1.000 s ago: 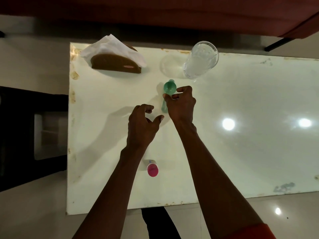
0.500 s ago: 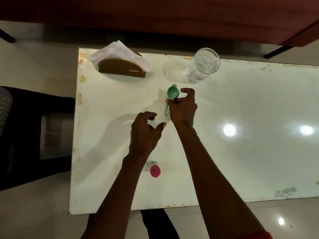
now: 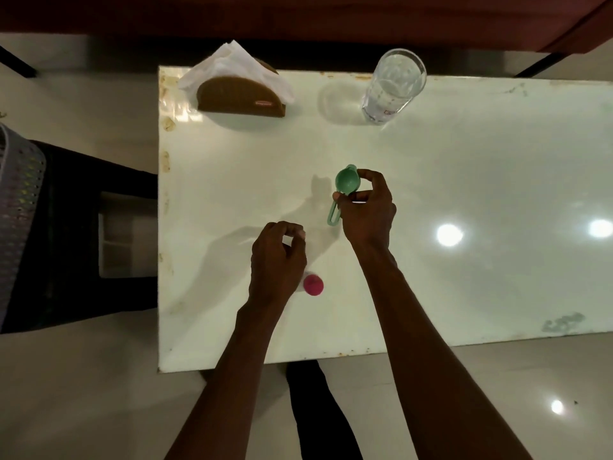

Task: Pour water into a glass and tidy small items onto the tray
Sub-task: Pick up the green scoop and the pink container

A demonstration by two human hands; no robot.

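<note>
**Inspector:** At the table's centre, the right hand [image 3: 368, 210] pinches a green scoop [image 3: 345, 190] by its handle, bowl pointing to twelve o'clock, the looped end of the handle hanging free toward six. I judge it lifted clear of the surface, though the overhead angle leaves that uncertain

**Assessor:** And the left hand [image 3: 277, 260]?

**Inspector:** At seven o'clock from the scoop. Fingers curled loosely inward with nothing visible between them; whether it grips anything small I cannot tell. Just beside its wrist, toward four o'clock, stands a small bottle with a pink cap [image 3: 313, 284], partly hidden by the hand

**Assessor:** State of the glass?

**Inspector:** The glass [image 3: 394, 88] stands upright near the far edge of the table [image 3: 464, 180], at about one o'clock from the scoop and well apart from both hands. It appears to hold water, so I judge the pouring done. No water container is in view

**Assessor:** The tidying?

**Inspector:** Outstanding. No tray is identifiable on the table. The scoop is in hand but not stowed, and the bottle is untouched. A brown napkin holder [image 3: 240, 97] with white napkins sits at eleven o'clock. Off the left edge, at nine o'clock, a perforated grey item [image 3: 16, 207] shows; whether that is the tray I cannot say
</note>
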